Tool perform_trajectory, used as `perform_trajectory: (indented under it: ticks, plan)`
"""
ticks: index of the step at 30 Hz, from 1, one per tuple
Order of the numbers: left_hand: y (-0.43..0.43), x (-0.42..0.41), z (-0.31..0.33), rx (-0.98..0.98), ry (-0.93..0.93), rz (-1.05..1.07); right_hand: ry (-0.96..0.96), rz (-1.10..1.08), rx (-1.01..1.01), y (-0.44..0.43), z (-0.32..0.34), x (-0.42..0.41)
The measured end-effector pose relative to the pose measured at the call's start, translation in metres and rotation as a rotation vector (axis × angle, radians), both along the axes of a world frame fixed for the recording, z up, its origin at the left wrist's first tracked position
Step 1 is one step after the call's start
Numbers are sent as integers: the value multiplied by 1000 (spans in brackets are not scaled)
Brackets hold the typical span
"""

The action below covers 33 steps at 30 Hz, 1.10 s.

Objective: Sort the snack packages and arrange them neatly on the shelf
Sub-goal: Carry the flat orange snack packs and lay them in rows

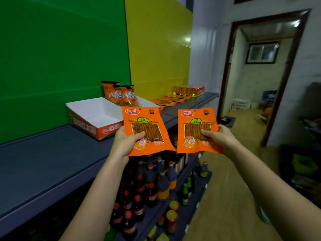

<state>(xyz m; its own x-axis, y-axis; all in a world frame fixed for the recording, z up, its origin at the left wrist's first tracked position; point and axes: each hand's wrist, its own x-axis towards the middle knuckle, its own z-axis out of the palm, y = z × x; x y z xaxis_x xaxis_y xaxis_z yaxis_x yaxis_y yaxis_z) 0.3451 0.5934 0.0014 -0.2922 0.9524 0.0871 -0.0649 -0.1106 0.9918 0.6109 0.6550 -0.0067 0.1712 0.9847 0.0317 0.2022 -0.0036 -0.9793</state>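
My left hand (127, 142) grips one flat orange snack packet (144, 122) by its lower left edge, thumb across the clear window. My right hand (219, 136) grips a matching orange packet (196, 124) by its right side. Both packets are upright in the air in front of the grey top shelf (52, 153). A white and orange cardboard tray (90, 113) stands on that shelf just behind the left packet, with two orange bags (121, 94) standing at its far end. Further along the shelf lie several flat orange packets (169, 100).
A row of orange and yellow boxes (188, 90) stands at the shelf's far end. Lower shelves hold dark bottles (152, 181) and jars (172, 216). Green and yellow panels back the shelf. An open doorway (260, 75) is ahead on the right, with dark crates (302, 164) at the right wall.
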Motion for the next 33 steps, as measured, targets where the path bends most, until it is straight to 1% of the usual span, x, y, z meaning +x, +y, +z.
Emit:
perform_trajectory:
  ticks: [3,7,13,20,27,33]
  plan:
    - [37,34,-4,6,32,-52,-43,-43,-10,26,-2,41]
    - [90,69,-9,8,60,-94,-32,-86,-10,60,-4,76]
    - [178,106,-15,27,25,-98,-31,-108,0,126,-5,110]
    - [277,139,-19,33,-2,-82,3,-100,47,214,14,132]
    - [344,156,-26,52,23,13,30,-17,35,306,14,149]
    - [382,154,-31,34,39,180,91,192,29,410,11,139]
